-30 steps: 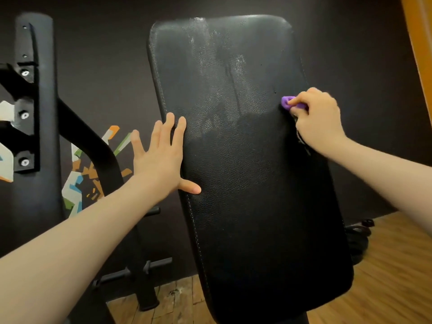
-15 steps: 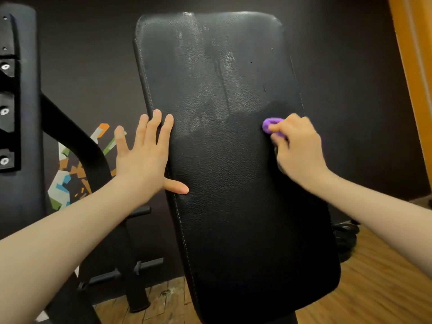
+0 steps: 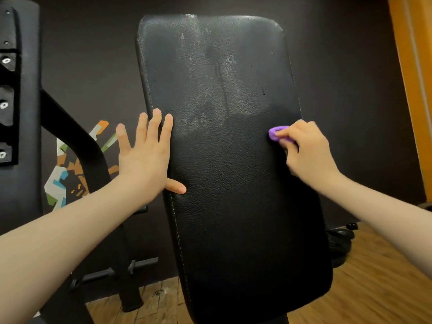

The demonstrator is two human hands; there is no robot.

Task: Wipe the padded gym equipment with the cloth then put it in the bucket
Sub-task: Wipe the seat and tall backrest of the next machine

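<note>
Counting: one black pad, one purple cloth, two hands; no bucket was in view.
Pad: it stood upright and slightly tilted, with pale streaks across its upper half and a darker lower half; its bottom edge was cut off by the frame.
Cloth: it was bunched small and pressed against the pad near the right edge, about halfway up; most of it was hidden under the fingers, so only a purple fold showed.
Right hand: its fingers were curled and pinching the cloth against the pad.
Left hand: its fingers were spread and straight, the palm was flat on the pad's left edge, and the thumb lay out across the face.
Frame: one dark upright with three bolts stood at the left, partly cut off, with a slanted bar joining it.
Wall: it was dark, with one patch of coloured shapes low at the left, partly hidden behind the bar.
Floor: wooden boards; a dark object behind the pad's right side was too dim to make out.
</note>
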